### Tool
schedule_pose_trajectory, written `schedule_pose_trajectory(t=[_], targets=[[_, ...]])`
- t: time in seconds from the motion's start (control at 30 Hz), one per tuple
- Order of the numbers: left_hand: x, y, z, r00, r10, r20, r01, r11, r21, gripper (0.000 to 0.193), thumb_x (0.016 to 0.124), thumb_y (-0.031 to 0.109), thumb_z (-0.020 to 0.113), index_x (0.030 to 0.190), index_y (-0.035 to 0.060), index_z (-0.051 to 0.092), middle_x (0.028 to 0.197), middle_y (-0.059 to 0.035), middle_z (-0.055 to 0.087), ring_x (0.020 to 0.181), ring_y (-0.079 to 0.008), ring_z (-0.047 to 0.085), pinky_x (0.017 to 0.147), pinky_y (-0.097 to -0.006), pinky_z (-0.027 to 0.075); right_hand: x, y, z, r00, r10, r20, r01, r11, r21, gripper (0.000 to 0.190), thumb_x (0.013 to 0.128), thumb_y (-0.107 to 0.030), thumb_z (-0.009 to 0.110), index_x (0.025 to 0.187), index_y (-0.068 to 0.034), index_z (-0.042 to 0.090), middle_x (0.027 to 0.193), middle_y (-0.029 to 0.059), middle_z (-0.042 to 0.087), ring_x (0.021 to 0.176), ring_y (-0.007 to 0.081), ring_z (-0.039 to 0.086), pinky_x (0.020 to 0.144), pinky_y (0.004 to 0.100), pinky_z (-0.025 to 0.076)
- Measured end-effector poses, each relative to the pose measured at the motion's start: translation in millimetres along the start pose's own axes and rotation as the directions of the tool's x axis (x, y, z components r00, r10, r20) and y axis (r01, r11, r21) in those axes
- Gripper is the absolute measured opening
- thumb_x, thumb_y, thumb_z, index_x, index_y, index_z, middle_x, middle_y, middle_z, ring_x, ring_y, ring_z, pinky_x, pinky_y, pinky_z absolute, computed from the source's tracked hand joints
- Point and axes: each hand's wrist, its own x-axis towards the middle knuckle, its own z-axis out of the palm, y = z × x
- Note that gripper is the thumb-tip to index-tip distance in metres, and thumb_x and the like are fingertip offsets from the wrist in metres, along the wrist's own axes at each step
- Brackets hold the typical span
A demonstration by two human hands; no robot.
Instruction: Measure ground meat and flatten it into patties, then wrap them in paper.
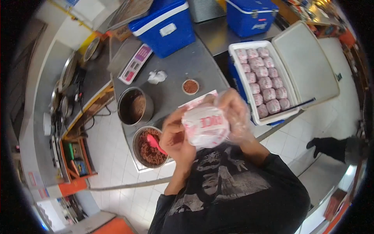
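A round bundle wrapped in white paper with red print point(207, 127) is held up in front of my chest. My left hand point(176, 136), which looks bare, grips its left side. Around its right side curl the fingers of my right hand point(238, 118), covered by a clear plastic glove. Partly hidden behind the hands lies printed wrapping paper point(198, 99) on the metal table point(172, 93). Beyond it stands a small round cup of brown rice point(190, 87). To my left, a metal pot of reddish-brown rice point(149, 153) contains a pink rice paddle point(156, 144).
A deep metal pot point(135, 106), crumpled white plastic or paper point(157, 77) and a scale point(135, 64) share the table with a blue cooler point(166, 32). At right, an open cooler point(252, 115) holds several wrapped bundles. A black-gloved hand point(327, 149) appears far right.
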Motion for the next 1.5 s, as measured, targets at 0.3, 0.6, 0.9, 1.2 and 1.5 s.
schedule_pose_trajectory(t=[0.3,0.6,0.9,1.2,1.5], targets=[[26.2,-25.8,-2.9,0.757,-0.576,0.309,0.649,0.715,-0.259,0.037,0.102,0.022,0.046,0.121,-0.0062,0.061,0.109,-0.0141,0.069,0.097,-0.0221,0.069,0.086,-0.0329,0.054,12.5,-0.4,-30.3,0.939,0.024,0.343,0.171,0.834,-0.525,0.006,0.096,-0.007,0.057,0.1,-0.003,0.059,0.098,0.0106,0.063,0.094,0.0251,0.063,0.085,0.0346,0.049],[19.5,-63.4,41.4,0.937,-0.321,-0.14,0.342,0.925,0.166,0.018,0.102,0.019,0.052,0.099,0.0015,0.053,0.092,-0.0041,0.054,0.091,-0.0114,0.05,0.083,-0.0294,0.042,4.2,15.9,-33.3,0.944,-0.307,0.118,0.198,0.247,-0.949,0.014,0.09,-0.013,0.067,0.101,-0.004,0.07,0.098,0.0107,0.065,0.095,0.0279,0.06,0.081,0.0412,0.048],[22.4,-105.5,70.0,0.997,-0.064,0.038,0.055,0.975,0.216,0.036,0.11,0.029,0.028,0.106,0.0011,0.051,0.111,-0.0146,0.059,0.107,-0.0232,0.058,0.098,-0.0335,0.042,7.1,40.4,-40.6,0.983,-0.137,-0.119,-0.014,0.6,-0.8,0.03,0.096,-0.019,0.062,0.117,0.003,0.06,0.11,0.0261,0.066,0.102,0.0376,0.066,0.088,0.0425,0.05],[30.3,-164.0,87.8,0.867,-0.464,0.18,0.445,0.885,0.137,0.045,0.11,0.036,0.03,0.136,0.002,0.043,0.132,-0.0142,0.053,0.127,-0.0253,0.049,0.109,-0.0412,0.037,23.9,122.1,-157.7,0.835,0.35,-0.424,-0.454,0.874,-0.174,0.036,0.092,-0.036,0.068,0.114,-0.008,0.065,0.105,0.0168,0.071,0.096,0.0278,0.07,0.079,0.0324,0.055],[-45.2,-197.2,14.0,0.594,-0.793,0.136,0.761,0.609,0.223,0.044,0.108,0.038,0.037,0.126,0.0005,0.052,0.118,-0.0147,0.064,0.106,-0.0255,0.064,0.09,-0.0371,0.052,49.9,131.3,-392.4,0.811,0.012,-0.585,-0.568,-0.222,-0.793,0.039,0.096,-0.027,0.056,0.121,0.003,0.061,0.106,0.0279,0.066,0.1,0.0405,0.065,0.092,0.0483,0.052]])
